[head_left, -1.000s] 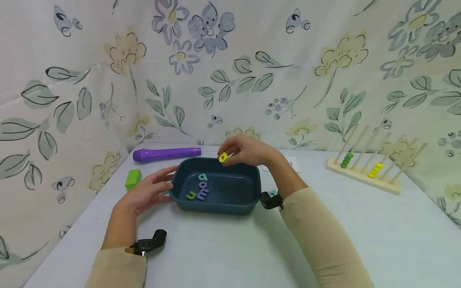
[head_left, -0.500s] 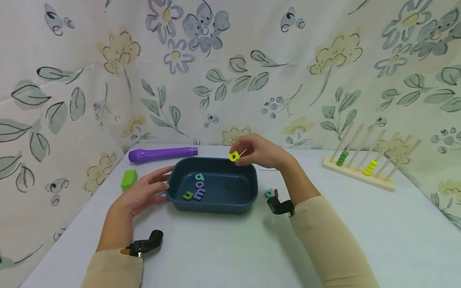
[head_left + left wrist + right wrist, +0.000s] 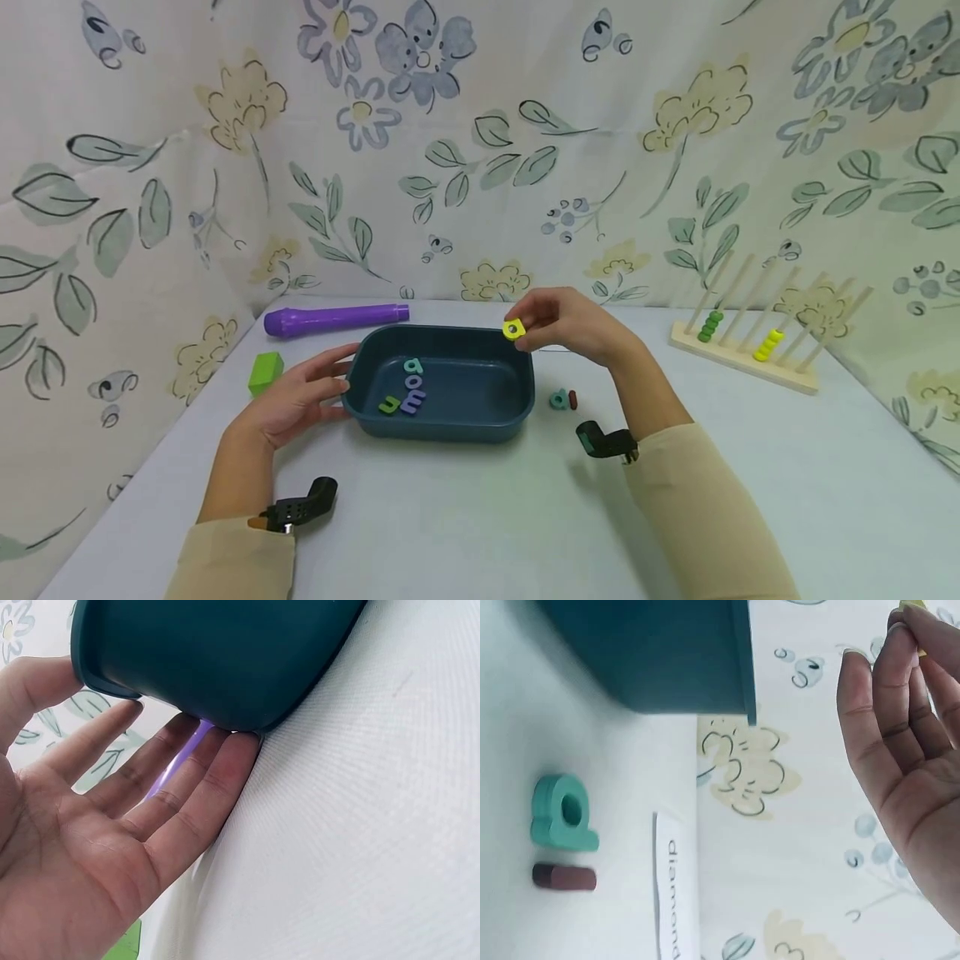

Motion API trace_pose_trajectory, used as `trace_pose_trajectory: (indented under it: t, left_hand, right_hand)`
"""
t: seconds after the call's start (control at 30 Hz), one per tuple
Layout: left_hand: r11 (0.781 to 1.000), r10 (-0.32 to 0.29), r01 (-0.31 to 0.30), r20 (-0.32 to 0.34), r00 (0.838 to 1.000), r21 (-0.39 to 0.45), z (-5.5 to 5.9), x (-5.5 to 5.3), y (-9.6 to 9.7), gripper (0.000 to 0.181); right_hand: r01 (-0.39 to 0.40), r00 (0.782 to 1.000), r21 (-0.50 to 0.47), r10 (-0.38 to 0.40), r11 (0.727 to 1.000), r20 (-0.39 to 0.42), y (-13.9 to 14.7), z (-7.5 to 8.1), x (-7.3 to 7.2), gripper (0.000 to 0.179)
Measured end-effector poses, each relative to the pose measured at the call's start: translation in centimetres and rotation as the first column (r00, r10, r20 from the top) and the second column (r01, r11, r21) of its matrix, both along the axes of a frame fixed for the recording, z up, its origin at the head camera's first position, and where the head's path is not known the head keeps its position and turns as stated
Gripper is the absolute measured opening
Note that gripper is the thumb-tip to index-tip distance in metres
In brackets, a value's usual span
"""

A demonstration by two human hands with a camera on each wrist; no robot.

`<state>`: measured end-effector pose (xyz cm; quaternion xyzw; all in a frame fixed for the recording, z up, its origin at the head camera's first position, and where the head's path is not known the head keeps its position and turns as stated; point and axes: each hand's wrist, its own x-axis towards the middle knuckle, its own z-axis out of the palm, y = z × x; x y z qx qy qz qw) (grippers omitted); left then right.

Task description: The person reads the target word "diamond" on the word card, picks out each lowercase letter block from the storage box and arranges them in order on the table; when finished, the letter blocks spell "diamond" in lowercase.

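My right hand (image 3: 573, 321) pinches a small yellow toy letter (image 3: 513, 329) between thumb and fingertips, above the back right corner of a dark teal tub (image 3: 450, 432). Which letter it is I cannot tell. At the tub's left end rests my left hand (image 3: 303, 396); in the left wrist view its fingers (image 3: 199, 802) lie nearly straight against the wall, thumb at the rim. Inside the tub, toward the left, are a teal letter (image 3: 413, 367), a purple o (image 3: 413, 382), a purple m (image 3: 412, 402) and a green letter (image 3: 388, 405).
Right of the tub lie a teal letter d (image 3: 561, 814) and a short dark red piece (image 3: 565, 877). A paper strip (image 3: 667, 892) behind them reads "diamond". A purple toy microphone (image 3: 333, 320), a green block (image 3: 266, 373) and a wooden peg rack (image 3: 742, 358) with beads stand around.
My right hand has moved right with the yellow letter, from over the tub's back middle to its back right corner. The left hand keeps its place at the tub's end.
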<state>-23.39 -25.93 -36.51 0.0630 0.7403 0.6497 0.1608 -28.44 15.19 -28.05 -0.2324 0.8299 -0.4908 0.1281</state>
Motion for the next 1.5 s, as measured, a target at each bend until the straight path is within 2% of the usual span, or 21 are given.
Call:
trace_pose_trajectory:
  t: [0.3, 0.57, 0.8, 1.1, 1.5]
  left_hand:
    - [1.000, 0.011, -0.011, 0.000, 1.000, -0.011, 0.0, 0.3, -0.3, 0.069]
    - [1.000, 0.006, -0.006, -0.010, 1.000, -0.005, 0.1, 0.4, -0.5, 0.070]
    - [1.000, 0.000, 0.000, -0.001, 1.000, -0.008, 0.2, 0.3, -0.3, 0.070]
    - [1.000, -0.010, 0.010, -0.001, 1.000, 0.001, 0.3, -0.1, -0.2, 0.069]
    - [1.000, -0.011, 0.011, 0.006, 1.000, 0.003, 0.2, 0.0, 0.0, 0.070]
  right_hand:
    - [0.060, 0.994, -0.057, -0.054, 0.997, 0.096, 2.1, -1.3, 0.2, 0.036]
    - [0.134, 0.981, -0.053, -0.125, 0.990, 0.152, 4.0, -1.8, 0.6, 0.038]
    - [0.159, 0.976, -0.031, -0.152, 0.987, 0.153, 6.0, -2.3, 1.3, 0.042]
    - [0.169, 0.979, 0.006, -0.169, 0.986, 0.113, 8.3, -3.5, 1.8, 0.035]
    - [0.191, 0.967, 0.067, -0.199, 0.979, 0.160, 9.3, -5.5, 2.1, 0.033]
